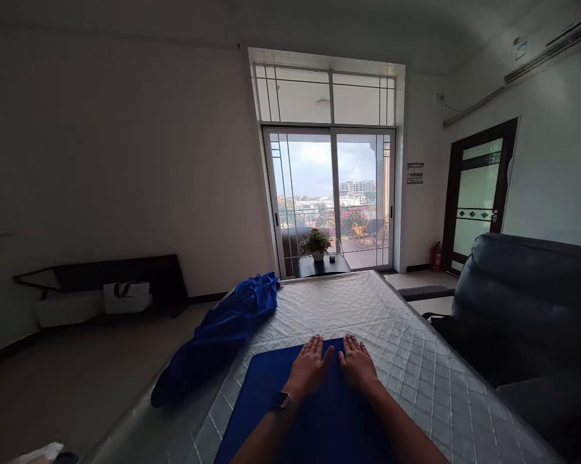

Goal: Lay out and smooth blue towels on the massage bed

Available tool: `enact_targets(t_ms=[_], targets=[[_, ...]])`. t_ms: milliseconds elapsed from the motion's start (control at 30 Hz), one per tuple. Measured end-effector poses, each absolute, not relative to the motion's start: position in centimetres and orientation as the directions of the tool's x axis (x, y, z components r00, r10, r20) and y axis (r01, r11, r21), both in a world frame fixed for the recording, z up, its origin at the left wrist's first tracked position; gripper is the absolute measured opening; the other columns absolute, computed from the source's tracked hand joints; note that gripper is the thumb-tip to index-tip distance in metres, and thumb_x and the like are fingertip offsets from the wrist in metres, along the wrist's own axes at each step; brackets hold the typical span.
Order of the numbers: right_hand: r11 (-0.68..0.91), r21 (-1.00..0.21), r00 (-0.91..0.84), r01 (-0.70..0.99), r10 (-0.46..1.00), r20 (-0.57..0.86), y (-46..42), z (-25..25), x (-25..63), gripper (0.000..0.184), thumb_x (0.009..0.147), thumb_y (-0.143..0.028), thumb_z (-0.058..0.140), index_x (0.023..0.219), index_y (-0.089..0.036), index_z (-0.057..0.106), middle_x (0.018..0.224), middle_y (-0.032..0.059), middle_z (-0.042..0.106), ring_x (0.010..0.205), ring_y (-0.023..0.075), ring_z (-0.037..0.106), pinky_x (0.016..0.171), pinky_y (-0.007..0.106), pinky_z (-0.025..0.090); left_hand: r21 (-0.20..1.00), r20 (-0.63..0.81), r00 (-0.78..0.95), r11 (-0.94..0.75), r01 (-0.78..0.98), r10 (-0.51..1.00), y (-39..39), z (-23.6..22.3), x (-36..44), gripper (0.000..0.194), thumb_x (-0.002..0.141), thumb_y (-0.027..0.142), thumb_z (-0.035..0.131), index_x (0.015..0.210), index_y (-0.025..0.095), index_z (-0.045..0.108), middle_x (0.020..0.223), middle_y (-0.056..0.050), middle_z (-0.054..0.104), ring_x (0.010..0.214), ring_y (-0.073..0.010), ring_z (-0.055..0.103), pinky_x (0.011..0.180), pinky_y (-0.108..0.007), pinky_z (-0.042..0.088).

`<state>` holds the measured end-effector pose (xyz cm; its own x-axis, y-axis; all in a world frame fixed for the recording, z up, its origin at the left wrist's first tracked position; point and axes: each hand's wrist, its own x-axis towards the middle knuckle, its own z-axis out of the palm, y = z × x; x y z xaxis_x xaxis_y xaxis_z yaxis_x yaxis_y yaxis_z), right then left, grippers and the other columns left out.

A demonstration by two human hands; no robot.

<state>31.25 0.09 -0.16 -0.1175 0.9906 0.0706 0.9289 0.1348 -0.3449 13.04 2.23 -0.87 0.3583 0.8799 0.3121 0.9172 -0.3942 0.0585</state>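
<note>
A flat blue piece of cloth [266, 393], which looks folded or smoothed out, lies on the silver quilted cover [435, 374] in front of me. Near its far edge my left hand [311, 366] rests palm down with the fingers stretched out; a dark watch is on that wrist. Just to the right, my right hand [358, 362] lies flat on the same edge, fingers extended. A small gap of blue cloth shows between the two hands. Farther left on the cover is a crumpled blue cloth [223, 335], apart from both hands.
A black leather armchair [527, 303] stands close on the right. Beyond the covered surface are a small dark table with a potted plant [317, 242] and sliding glass doors. Against the left wall, a white bag [127, 298] sits by a dark piece of furniture.
</note>
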Motion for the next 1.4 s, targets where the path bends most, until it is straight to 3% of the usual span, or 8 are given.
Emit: enact_targets(t_ms=[167,367,733,1133,1400], targets=[[0.180,-0.304,-0.169,0.935,0.984,0.060,0.4,-0.8,31.8,0.065,0.101,-0.026,0.028,0.164,-0.011,0.025,0.171,0.0085,0.016,0.158,0.0207,0.012,0.128,0.039,0.010,0.127,0.272,0.493,-0.538,0.833,0.827,1.4,-2.2,18.7,0.064,0.107,0.047,0.020,0.158,0.014,0.040,0.160,-0.017,0.044,0.152,-0.0288,0.035,0.123,-0.052,0.034],[0.151,-0.308,-0.136,0.939,0.988,0.069,0.2,-0.5,31.7,0.064,0.104,-0.034,0.025,0.163,-0.010,0.026,0.170,0.0100,0.020,0.158,0.0205,0.015,0.127,0.039,0.011,0.169,0.214,0.385,-0.422,0.891,0.898,0.8,-2.2,16.8,0.068,0.106,0.050,0.018,0.157,0.011,0.040,0.163,-0.016,0.039,0.154,-0.0276,0.030,0.127,-0.050,0.028],[0.114,-0.305,-0.107,0.946,0.993,0.040,-0.1,0.0,31.8,0.068,0.104,-0.040,0.022,0.163,-0.007,0.024,0.170,0.0085,0.019,0.158,0.0184,0.013,0.127,0.037,0.007,0.144,0.159,0.125,-0.148,0.978,0.979,0.5,-1.6,3.5,0.076,0.105,0.059,0.017,0.157,0.009,0.039,0.165,-0.017,0.033,0.155,-0.0282,0.028,0.127,-0.049,0.024],[0.099,-0.271,-0.098,0.957,0.995,0.018,0.2,-0.4,32.0,0.069,0.105,-0.042,0.019,0.164,-0.007,0.022,0.171,0.0068,0.018,0.159,0.0183,0.011,0.127,0.036,0.006,0.176,0.168,0.126,-0.155,0.972,0.978,0.1,-1.8,1.2,0.077,0.105,0.059,0.019,0.158,0.008,0.036,0.166,-0.018,0.032,0.156,-0.0285,0.028,0.127,-0.049,0.023],[0.105,-0.261,-0.103,0.960,0.994,0.021,0.0,-0.2,32.1,0.068,0.105,-0.042,0.019,0.163,-0.007,0.024,0.171,0.0075,0.018,0.158,0.0196,0.013,0.126,0.036,0.007,0.183,0.158,0.024,-0.054,0.982,0.987,-0.4,-1.4,-0.5,0.082,0.104,0.061,0.014,0.159,0.004,0.033,0.167,-0.018,0.029,0.157,-0.0276,0.025,0.128,-0.044,0.020]])
